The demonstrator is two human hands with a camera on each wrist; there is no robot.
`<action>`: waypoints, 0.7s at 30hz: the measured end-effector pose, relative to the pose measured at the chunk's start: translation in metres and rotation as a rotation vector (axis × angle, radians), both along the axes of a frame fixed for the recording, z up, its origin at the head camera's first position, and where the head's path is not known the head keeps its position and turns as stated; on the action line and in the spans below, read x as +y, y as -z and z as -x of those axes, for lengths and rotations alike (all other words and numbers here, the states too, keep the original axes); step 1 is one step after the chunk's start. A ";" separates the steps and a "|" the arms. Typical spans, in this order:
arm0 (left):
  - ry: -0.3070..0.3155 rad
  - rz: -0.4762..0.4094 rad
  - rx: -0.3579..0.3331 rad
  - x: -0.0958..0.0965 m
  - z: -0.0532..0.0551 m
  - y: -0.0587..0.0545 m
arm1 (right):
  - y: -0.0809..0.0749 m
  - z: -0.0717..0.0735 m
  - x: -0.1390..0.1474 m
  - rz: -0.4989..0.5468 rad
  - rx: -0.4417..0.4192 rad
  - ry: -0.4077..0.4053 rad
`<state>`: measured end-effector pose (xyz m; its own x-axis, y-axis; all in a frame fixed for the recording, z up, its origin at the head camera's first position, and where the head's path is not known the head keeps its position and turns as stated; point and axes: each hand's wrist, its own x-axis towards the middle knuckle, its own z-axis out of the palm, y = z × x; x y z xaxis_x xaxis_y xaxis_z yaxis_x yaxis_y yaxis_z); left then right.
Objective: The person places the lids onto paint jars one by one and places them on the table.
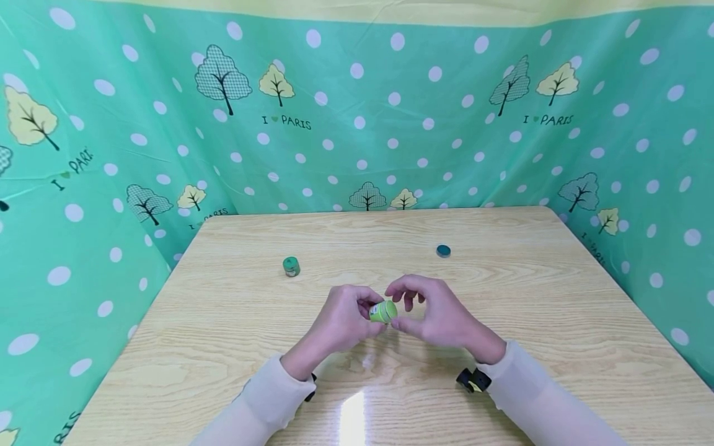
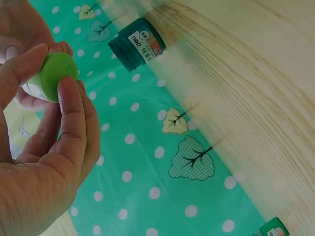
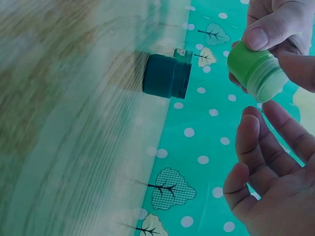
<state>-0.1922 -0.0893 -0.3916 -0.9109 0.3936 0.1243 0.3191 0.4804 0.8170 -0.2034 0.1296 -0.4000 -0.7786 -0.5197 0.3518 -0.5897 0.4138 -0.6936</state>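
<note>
My left hand (image 1: 346, 313) grips a small light green jar (image 1: 379, 312) by its body, thumb and fingers around it. The jar is tilted, with its ridged neck end toward the right hand. In the right wrist view, that neck of the jar (image 3: 268, 81) looks pale and threaded. The rounded base faces the left wrist camera. My right hand (image 1: 437, 310) is beside the neck end, its fingers spread and loosely bent. Its thumb overlaps the jar in the right wrist view; I cannot tell whether it touches.
A dark teal jar (image 1: 443, 251) with a label stands on the wooden table (image 1: 502, 285), beyond the right hand. Farther left is a small green jar (image 1: 291, 266). A green dotted curtain (image 1: 357, 124) hangs behind the table and along its sides.
</note>
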 end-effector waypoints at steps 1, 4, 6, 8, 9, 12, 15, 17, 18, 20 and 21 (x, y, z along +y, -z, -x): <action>0.001 -0.001 0.000 0.000 0.000 0.000 | 0.000 0.000 0.000 0.000 0.003 -0.002; 0.004 -0.003 0.001 0.000 0.000 0.000 | 0.002 0.000 0.000 0.001 0.018 -0.010; 0.004 -0.007 0.002 0.000 0.000 0.000 | 0.002 0.000 -0.001 0.002 0.024 -0.010; 0.006 -0.009 0.002 0.000 0.000 0.000 | 0.002 0.000 -0.001 0.000 0.027 -0.007; 0.006 -0.011 0.001 0.000 0.000 0.000 | 0.002 0.000 -0.001 -0.002 0.028 -0.006; 0.008 -0.010 0.006 0.000 0.000 0.000 | 0.001 -0.001 -0.002 -0.001 0.019 -0.003; 0.010 -0.009 0.014 0.000 0.000 0.000 | 0.002 0.000 -0.002 -0.003 0.008 0.009; 0.010 -0.012 0.014 0.000 0.000 0.000 | 0.002 -0.001 -0.003 -0.010 -0.003 0.022; 0.009 -0.012 0.014 0.000 0.000 0.000 | 0.002 -0.001 -0.003 -0.016 -0.010 0.030; 0.009 -0.014 0.012 0.000 0.000 0.000 | 0.002 -0.001 -0.003 -0.028 -0.024 0.049; 0.008 -0.013 0.012 0.000 0.000 0.000 | 0.002 -0.001 -0.003 -0.030 -0.028 0.053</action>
